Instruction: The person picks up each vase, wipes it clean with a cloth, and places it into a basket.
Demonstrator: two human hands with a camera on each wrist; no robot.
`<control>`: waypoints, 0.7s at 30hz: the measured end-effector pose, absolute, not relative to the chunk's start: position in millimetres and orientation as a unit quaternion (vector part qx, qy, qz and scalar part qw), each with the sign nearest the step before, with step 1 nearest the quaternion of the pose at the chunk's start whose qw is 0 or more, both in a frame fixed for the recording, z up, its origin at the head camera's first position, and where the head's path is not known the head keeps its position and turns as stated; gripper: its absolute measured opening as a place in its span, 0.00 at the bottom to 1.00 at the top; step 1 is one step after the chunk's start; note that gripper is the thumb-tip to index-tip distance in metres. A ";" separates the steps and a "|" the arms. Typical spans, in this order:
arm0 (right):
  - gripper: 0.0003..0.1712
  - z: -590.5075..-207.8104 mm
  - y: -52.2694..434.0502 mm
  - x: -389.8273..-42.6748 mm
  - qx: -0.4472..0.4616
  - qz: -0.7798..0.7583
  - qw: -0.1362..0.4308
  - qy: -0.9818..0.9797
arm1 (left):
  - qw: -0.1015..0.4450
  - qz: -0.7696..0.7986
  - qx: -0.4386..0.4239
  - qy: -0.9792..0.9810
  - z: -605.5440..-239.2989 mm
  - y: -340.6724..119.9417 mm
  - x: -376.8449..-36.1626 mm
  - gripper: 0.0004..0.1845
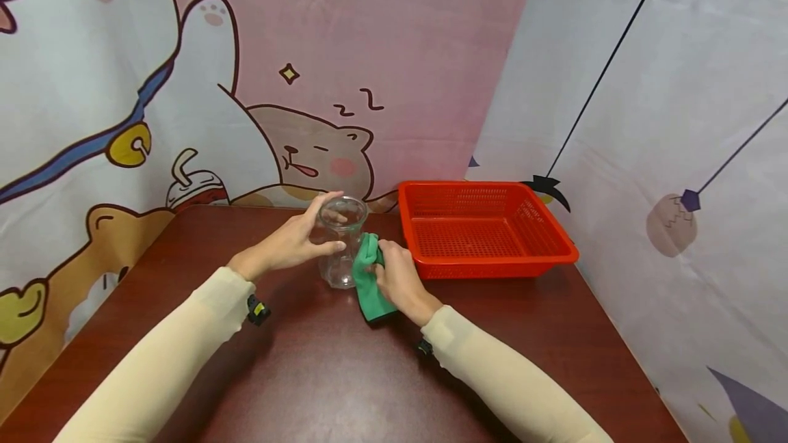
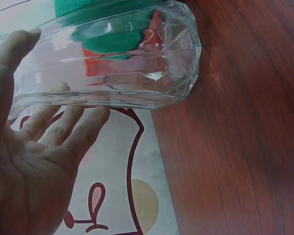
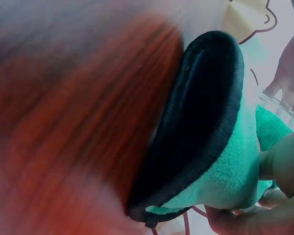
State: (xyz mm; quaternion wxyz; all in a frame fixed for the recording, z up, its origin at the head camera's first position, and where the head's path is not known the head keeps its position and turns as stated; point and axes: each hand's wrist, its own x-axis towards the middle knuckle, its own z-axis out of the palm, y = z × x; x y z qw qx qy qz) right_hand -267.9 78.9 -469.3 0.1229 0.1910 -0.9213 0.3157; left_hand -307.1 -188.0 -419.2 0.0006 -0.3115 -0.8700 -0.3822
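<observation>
A clear glass jar [image 1: 338, 262] with faceted sides stands upright on the table, its round mouth uppermost. My left hand [image 1: 294, 238] holds it near the neck from the left, thumb in front and fingers at the far side. Close up in the left wrist view, the thumb and fingers of that hand [image 2: 44, 161] lie on either side of the glass. My right hand [image 1: 399, 277] grips a green cloth [image 1: 369, 286] with a dark edging, against the jar's right side. In the right wrist view the cloth [image 3: 230, 176] hangs folded, its dark edge forming a loop.
A red plastic basket [image 1: 492, 266] with a mesh bottom sits at the back right, close to my right hand. Dark reddish wood makes up the table [image 1: 320, 374]. Behind and to the right hangs a cartoon-printed cloth backdrop [image 1: 400, 39].
</observation>
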 end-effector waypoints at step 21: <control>0.09 -499.3 88.7 -283.1 0.222 0.254 0.092 -0.937 | -0.005 -0.385 -0.315 -0.868 -419.0 -186.5 -306.0 0.55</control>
